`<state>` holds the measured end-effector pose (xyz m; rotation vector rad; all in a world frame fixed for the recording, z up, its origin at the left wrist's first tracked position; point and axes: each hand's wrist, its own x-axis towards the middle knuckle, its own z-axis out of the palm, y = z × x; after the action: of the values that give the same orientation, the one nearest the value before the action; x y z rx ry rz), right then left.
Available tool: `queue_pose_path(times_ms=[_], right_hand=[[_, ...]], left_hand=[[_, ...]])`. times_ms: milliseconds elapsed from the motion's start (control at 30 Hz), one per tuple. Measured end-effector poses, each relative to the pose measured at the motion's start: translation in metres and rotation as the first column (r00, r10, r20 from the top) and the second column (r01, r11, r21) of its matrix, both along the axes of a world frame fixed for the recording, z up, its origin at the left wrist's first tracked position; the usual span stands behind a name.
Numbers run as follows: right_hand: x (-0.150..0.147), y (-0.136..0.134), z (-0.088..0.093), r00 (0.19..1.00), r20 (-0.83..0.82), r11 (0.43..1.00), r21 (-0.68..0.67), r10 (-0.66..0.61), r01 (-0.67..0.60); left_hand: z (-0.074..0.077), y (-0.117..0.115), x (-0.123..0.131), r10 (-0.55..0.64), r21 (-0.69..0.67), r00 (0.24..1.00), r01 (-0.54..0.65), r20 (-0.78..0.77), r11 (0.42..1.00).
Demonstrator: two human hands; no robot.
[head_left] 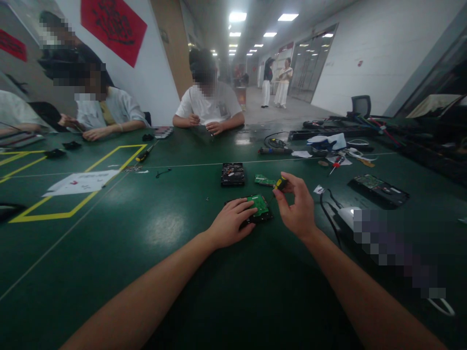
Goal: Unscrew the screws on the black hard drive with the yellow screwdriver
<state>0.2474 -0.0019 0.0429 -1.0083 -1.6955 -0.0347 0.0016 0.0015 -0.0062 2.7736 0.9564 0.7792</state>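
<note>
A hard drive (263, 214) with a green circuit board (260, 204) facing up lies on the table in front of me. My left hand (233, 221) grips it from the left, its fingers across the top and its thumb at the near edge. In my right hand (297, 206) a small yellow and black screwdriver (280, 183) is pinched by the handle. Its thin shaft points down toward the drive's right side; whether the tip touches a screw I cannot tell. A loose green circuit board (265, 180) lies just beyond, beside a second hard drive (232, 174).
On the right lie another hard drive (379, 189), a black cable (330, 218), a red screwdriver (336, 165) and scattered parts. A yellow screwdriver (144, 154) and paper sheet (80, 182) are on the left. Across the table a person (209, 104) works with both hands.
</note>
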Motion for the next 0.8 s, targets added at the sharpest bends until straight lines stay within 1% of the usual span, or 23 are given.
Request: queue_pose_path(times_ms=[67,133,300,367,500,667,800], right_hand=[[-0.0008,-0.0005,-0.0005,0.999,-0.019,0.999,-0.028,0.030,-0.031],[-0.0018,-0.0013,0.0002,0.999,-0.023,0.999,-0.025,0.045,-0.046],[-0.0010,-0.0017,0.0023,1.000,0.010,0.999,0.050,-0.005,0.005],[-0.0002,-0.0013,0.0009,1.000,-0.003,1.000,0.029,-0.010,0.010],[-0.0011,-0.0014,-0.0006,0.999,-0.032,0.999,-0.027,0.038,-0.039],[-0.0021,-0.0028,0.0051,1.000,0.014,0.999,0.046,0.005,-0.006],[-0.0011,-0.0027,0.0049,1.000,0.003,1.000,0.000,0.005,-0.005]], left_hand=[[-0.0004,0.0002,-0.0001,0.001,0.001,1.000,-0.001,0.001,1.000],[-0.0008,0.0004,-0.0002,0.002,0.003,1.000,-0.002,0.001,1.000],[-0.0018,0.0010,-0.0006,0.006,0.002,1.000,-0.006,-0.011,1.000],[-0.0027,0.0014,-0.0008,0.006,0.002,1.000,-0.006,-0.008,1.000],[-0.0034,0.0018,-0.0009,0.010,-0.002,1.000,-0.010,-0.009,1.000],[-0.0003,0.0003,-0.0010,0.006,-0.008,1.000,-0.006,-0.010,1.000],[0.0003,0.0002,-0.0014,0.004,-0.014,1.000,-0.004,-0.004,1.000]])
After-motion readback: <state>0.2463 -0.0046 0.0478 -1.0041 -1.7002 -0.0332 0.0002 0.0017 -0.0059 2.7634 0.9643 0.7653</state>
